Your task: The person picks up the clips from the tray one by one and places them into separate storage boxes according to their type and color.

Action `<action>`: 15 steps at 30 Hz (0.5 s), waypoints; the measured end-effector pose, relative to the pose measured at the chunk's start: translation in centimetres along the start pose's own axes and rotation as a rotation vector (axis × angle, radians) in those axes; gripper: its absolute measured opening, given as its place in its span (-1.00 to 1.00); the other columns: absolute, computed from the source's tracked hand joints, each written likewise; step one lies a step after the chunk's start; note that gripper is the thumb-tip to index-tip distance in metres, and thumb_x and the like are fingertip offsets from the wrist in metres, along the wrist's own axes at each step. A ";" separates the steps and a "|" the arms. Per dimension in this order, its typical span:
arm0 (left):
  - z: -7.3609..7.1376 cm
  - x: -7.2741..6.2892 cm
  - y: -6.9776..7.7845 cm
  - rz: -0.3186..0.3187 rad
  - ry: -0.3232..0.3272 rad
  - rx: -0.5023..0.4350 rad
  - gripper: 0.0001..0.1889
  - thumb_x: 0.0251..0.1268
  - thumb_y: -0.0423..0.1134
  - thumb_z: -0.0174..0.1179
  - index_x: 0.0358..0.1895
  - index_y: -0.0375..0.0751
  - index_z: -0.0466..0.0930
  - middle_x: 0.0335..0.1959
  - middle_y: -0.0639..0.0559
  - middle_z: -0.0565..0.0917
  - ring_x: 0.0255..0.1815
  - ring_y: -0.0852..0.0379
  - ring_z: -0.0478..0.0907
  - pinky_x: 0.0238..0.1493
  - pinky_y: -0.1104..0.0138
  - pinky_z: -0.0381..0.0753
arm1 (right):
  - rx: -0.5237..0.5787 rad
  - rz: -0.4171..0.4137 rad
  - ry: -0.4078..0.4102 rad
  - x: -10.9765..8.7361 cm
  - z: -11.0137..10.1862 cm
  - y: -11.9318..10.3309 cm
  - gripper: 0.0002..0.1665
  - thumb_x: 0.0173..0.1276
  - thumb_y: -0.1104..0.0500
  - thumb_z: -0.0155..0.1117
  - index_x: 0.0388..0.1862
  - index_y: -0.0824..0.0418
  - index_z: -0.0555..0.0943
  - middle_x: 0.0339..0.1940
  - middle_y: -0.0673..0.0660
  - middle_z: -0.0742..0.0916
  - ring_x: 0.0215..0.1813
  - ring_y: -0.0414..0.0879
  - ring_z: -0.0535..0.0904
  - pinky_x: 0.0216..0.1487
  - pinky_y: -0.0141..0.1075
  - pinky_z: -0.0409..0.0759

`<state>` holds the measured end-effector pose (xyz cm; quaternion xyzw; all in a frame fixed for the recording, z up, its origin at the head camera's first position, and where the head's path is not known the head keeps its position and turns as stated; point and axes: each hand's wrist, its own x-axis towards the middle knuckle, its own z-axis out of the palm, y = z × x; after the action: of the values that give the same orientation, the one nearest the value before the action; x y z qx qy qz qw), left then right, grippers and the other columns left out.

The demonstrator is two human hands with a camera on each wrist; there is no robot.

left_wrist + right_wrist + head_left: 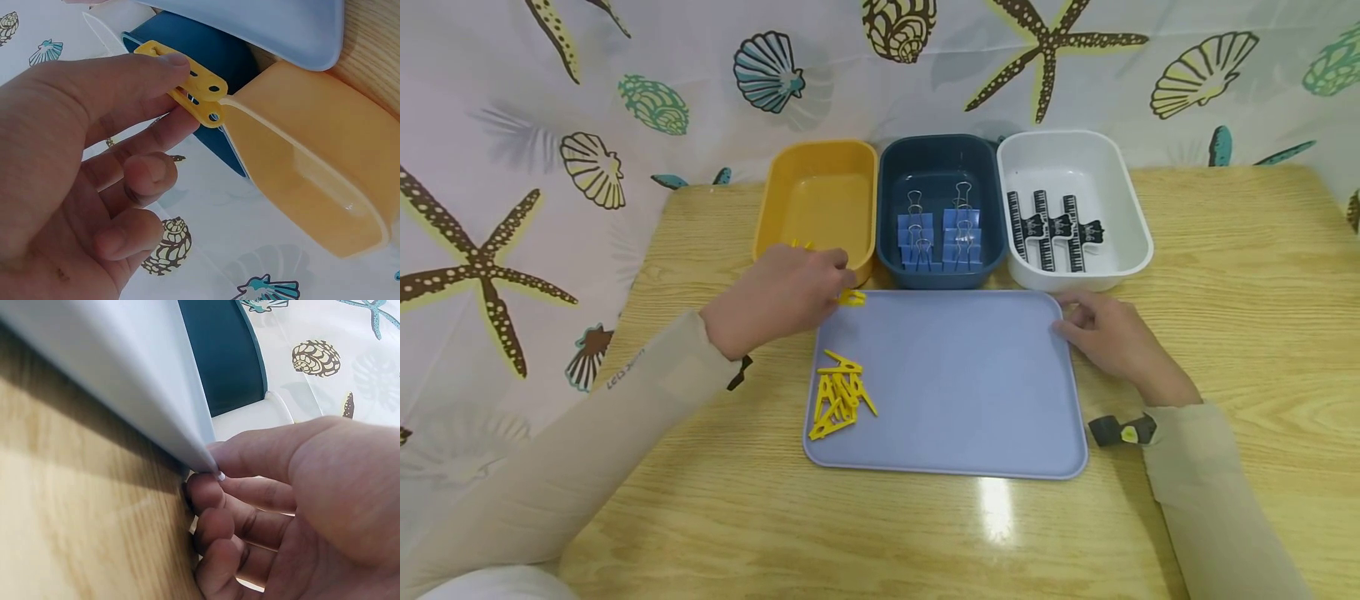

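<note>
At the tray's (pixel 955 383) far left corner, the left hand (pixel 782 290) is holding a yellow peg (pixel 852 297), more pegs (pixel 838 396) lying nearer. Left-wrist view: it is pinching that peg near the yellow bin (pixel 340 125). Right-wrist view: the right hand (pixel 325 500) is gripping the tray's edge.

Here's your wooden table (pixel 737 508), folks, light catching its grain, and on it your pale blue tray (pixel 962 383); close behind, side by side, yellow bin (pixel 823 196), dark blue bin (pixel 928 171), white bin (pixel 1097 179)!
</note>
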<state>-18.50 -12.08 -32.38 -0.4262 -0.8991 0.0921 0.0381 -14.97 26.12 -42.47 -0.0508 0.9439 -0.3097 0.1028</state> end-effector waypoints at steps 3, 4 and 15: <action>-0.2 0.0 -0.1 -0.011 -0.001 -0.013 -0.85 0.15 -0.31 0.29 -0.20 -0.10 0.70 -0.51 0.04 0.50 -0.67 0.14 0.35 -0.64 0.39 0.27 | 0.000 -0.002 0.001 0.0 0.0 -0.1 -0.59 0.36 0.16 0.21 0.14 0.29 0.52 -0.32 0.21 0.73 -0.41 -0.13 0.50 -0.35 -0.31 0.41; -0.2 0.0 -0.1 -0.014 0.000 -0.016 -0.86 0.15 -0.31 0.29 -0.21 -0.12 0.70 -0.51 0.04 0.50 -0.68 0.14 0.35 -0.64 0.39 0.27 | 0.001 -0.004 0.001 0.0 0.0 -0.1 -0.59 0.36 0.16 0.21 0.14 0.30 0.52 -0.32 0.21 0.73 -0.41 -0.13 0.50 -0.36 -0.32 0.41; -0.6 0.4 -0.7 -0.043 0.002 -0.037 -0.90 0.16 -0.31 0.27 -0.25 -0.15 0.68 -0.51 0.02 0.47 -0.65 0.12 0.37 -0.59 0.37 0.30 | 0.004 0.004 -0.006 0.2 0.0 0.0 -0.57 0.36 0.15 0.22 0.16 0.29 0.52 -0.30 0.22 0.74 -0.40 -0.17 0.50 -0.34 -0.32 0.42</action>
<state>-19.20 -12.16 -31.62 -0.4074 -0.9097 0.0741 0.0329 -15.15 26.09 -42.47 -0.0496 0.9430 -0.3113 0.1063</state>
